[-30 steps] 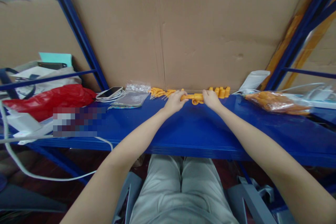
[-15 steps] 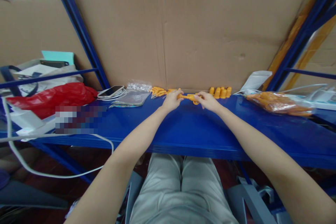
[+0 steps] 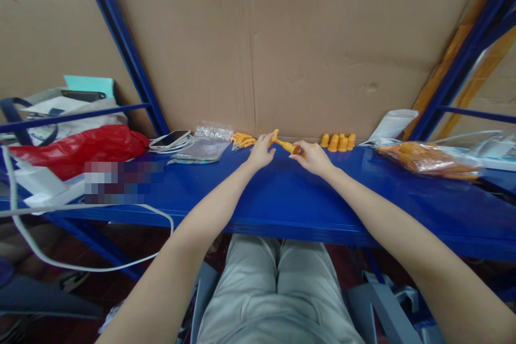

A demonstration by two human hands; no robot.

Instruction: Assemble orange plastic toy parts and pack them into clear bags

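Both my hands meet over the back of a blue shelf (image 3: 282,193). My left hand (image 3: 261,153) and my right hand (image 3: 312,157) are closed on the two ends of a small orange plastic part (image 3: 285,145), which is tilted, its left end higher. A row of orange cone-shaped pieces (image 3: 338,142) stands just right of my right hand. A loose pile of orange pieces (image 3: 242,140) lies left of my left hand, against the cardboard.
A cardboard sheet (image 3: 322,54) walls the back. At left lie a clear plastic bag (image 3: 203,148), a phone (image 3: 169,140) with white cable, and a red bag (image 3: 76,150). At right sit a bag of orange parts (image 3: 427,158) and a white pouch (image 3: 393,121).
My hands lifted the orange part off the shelf and drew it slightly toward me; it went from lying level to tilted, left end up.
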